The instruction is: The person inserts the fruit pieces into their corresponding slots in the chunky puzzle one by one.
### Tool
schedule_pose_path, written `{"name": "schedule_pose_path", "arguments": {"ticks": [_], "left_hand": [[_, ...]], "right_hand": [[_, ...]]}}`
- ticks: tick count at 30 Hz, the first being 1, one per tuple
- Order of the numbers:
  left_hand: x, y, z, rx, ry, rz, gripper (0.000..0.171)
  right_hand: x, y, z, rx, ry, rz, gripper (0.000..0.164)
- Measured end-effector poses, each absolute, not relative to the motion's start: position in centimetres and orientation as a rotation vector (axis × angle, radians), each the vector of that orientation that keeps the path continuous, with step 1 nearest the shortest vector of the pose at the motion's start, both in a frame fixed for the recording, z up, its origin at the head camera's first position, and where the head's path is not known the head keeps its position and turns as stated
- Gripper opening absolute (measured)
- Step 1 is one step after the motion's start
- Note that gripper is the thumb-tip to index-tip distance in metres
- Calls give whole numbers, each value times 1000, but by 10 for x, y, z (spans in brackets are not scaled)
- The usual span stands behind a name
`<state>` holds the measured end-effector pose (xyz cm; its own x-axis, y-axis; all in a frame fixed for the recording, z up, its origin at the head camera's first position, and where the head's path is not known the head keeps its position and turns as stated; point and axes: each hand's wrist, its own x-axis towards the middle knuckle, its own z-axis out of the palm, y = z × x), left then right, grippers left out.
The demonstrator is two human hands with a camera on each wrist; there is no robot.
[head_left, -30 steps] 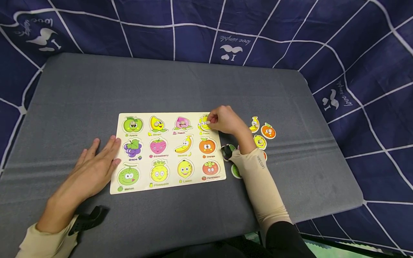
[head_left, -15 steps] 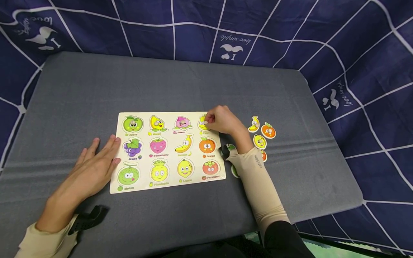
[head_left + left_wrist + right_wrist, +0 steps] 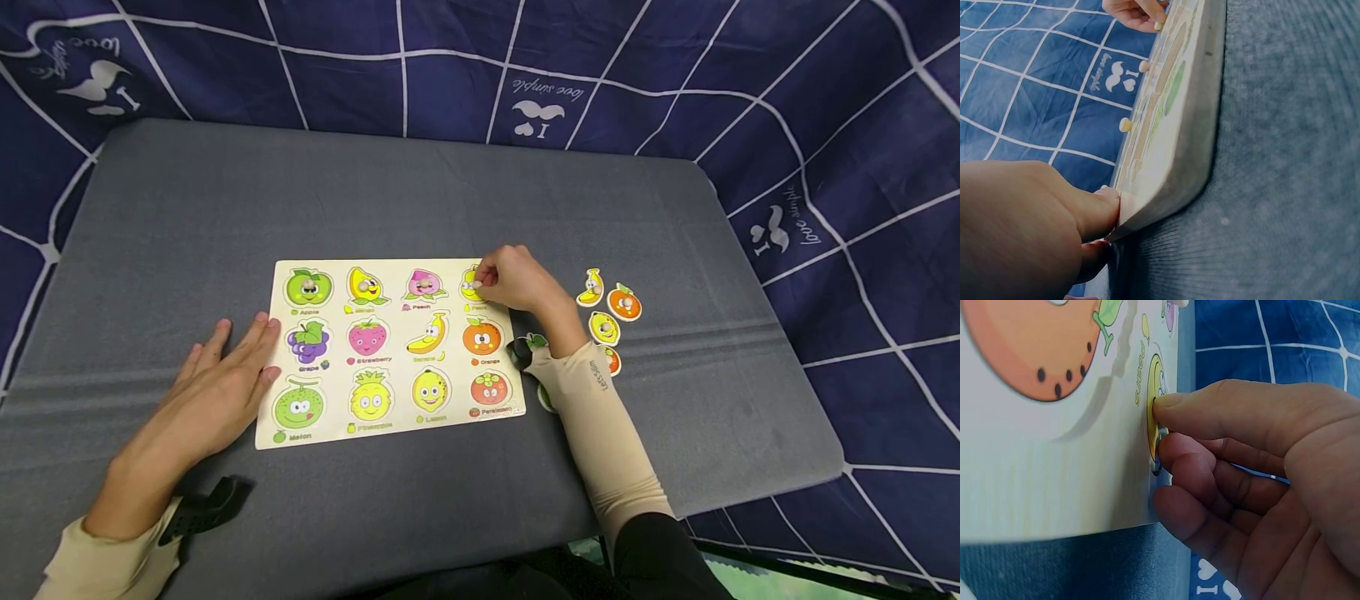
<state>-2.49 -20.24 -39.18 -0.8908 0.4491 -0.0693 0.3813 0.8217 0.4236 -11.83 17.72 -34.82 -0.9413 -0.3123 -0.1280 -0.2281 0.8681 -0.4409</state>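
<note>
A cream fruit puzzle board (image 3: 397, 354) lies on the grey table, with apple, mango and peach pieces seated along its far row. In its far right corner my right hand (image 3: 513, 277) pinches the knob of the yellow pear puzzle piece (image 3: 470, 287) between thumb and fingers. The right wrist view shows this pear piece (image 3: 1154, 412) in its place beside the printed word "Pears", the thumb tip right at it. Straight fingers of my left hand (image 3: 213, 396) rest along the board's left edge. Up close, that thumb (image 3: 1100, 212) touches the board's corner.
Right of the board lie loose pieces: a banana (image 3: 591, 287), an orange (image 3: 624, 303) and a lemon (image 3: 604, 329). More pieces are partly hidden under the right forearm (image 3: 607, 433). A dark blue checked cloth (image 3: 450, 92) hangs around the table (image 3: 337, 200).
My right hand has shifted slightly left and settled with the pear piece at its place on the board. The left hand has stayed still.
</note>
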Motion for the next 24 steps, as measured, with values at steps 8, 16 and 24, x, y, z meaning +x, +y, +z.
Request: {"name": "schedule_pose_path", "arguments": {"ticks": [8, 16, 24], "left_hand": [[-24, -202, -392, 648, 2848, 615, 55], [-25, -202, -391, 644, 2836, 611, 56], [-26, -202, -390, 638, 2815, 597, 56]], "right_hand": [[-117, 178, -349, -448, 2844, -660, 5], [-115, 181, -347, -461, 2862, -667, 5], [-108, 185, -340, -460, 2873, -697, 7]]}}
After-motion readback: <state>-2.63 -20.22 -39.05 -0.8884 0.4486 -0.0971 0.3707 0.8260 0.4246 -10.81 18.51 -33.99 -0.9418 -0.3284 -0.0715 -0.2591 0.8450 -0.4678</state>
